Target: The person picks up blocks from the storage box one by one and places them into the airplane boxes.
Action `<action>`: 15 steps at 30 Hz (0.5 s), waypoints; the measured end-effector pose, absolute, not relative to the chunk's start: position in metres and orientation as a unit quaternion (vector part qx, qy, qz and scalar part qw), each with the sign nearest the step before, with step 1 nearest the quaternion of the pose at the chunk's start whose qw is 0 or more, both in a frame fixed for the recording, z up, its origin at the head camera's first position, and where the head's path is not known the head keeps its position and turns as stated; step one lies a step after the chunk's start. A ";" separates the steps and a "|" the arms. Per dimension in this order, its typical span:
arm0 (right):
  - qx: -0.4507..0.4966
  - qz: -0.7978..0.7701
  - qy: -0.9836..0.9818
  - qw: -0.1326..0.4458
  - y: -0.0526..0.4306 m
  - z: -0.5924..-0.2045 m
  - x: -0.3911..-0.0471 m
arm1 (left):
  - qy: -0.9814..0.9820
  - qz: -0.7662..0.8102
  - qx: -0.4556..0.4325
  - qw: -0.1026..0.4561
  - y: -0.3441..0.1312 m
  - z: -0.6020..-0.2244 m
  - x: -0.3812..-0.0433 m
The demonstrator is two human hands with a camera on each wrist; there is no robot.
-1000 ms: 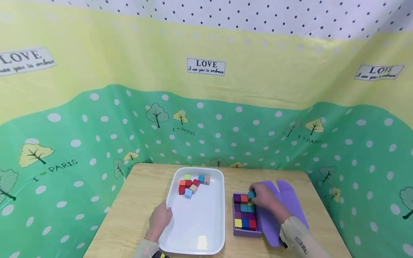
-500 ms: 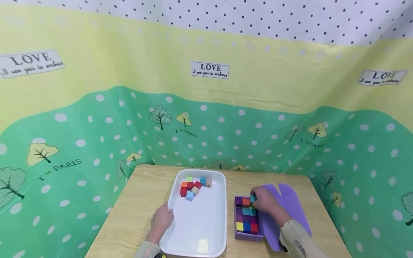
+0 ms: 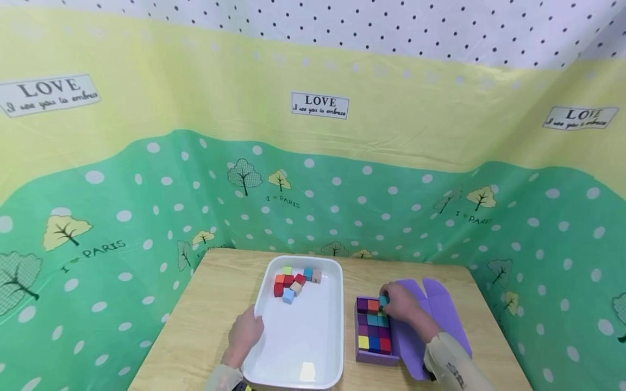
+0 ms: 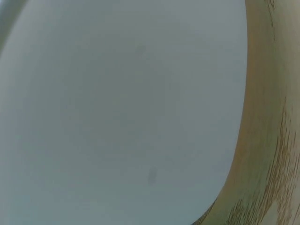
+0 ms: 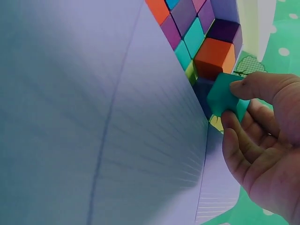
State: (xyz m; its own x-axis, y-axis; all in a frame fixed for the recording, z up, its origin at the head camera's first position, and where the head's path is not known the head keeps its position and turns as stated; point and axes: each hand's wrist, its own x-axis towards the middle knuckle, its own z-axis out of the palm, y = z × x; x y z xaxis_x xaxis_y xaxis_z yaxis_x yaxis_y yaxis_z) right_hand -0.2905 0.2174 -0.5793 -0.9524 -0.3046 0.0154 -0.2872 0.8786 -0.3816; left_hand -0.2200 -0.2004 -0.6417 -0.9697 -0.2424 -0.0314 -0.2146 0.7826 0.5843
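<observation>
In the head view, pinches a teal cube (image 3: 383,301) with the right hand (image 3: 403,305), at the far right corner of the purple box (image 3: 376,358). Has the right forearm above the box's folded-back lid (image 3: 444,304). Touches the left rim of the white tray (image 3: 298,342) with the left hand (image 3: 245,330); cannot tell whether gripping or merely resting. Shows loose cubes (image 3: 289,282) toward the tray's far end, in lime, orange, red, blue and plain wood. Set on a wooden table (image 3: 195,304), before a patterned curtain (image 3: 337,187).

In the left wrist view, filled mostly with blurred white, with wood along the right.

In the right wrist view, clamped between thumb and fingertips, tilted, just beside an orange cube (image 5: 214,58); cannot tell whether touching.
</observation>
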 end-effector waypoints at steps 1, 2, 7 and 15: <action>-0.155 -0.197 0.968 0.020 0.218 -0.579 -0.291 | -0.944 -0.307 0.120 0.024 -0.200 -0.642 -0.221; -0.155 -0.200 0.967 0.020 0.218 -0.578 -0.291 | -0.944 -0.305 0.120 0.025 -0.201 -0.642 -0.221; -0.156 -0.208 0.965 0.023 0.219 -0.576 -0.290 | -0.944 -0.306 0.122 0.027 -0.198 -0.641 -0.221; -0.164 -0.200 0.966 0.025 0.219 -0.581 -0.287 | -0.941 -0.314 0.126 0.029 -0.198 -0.639 -0.219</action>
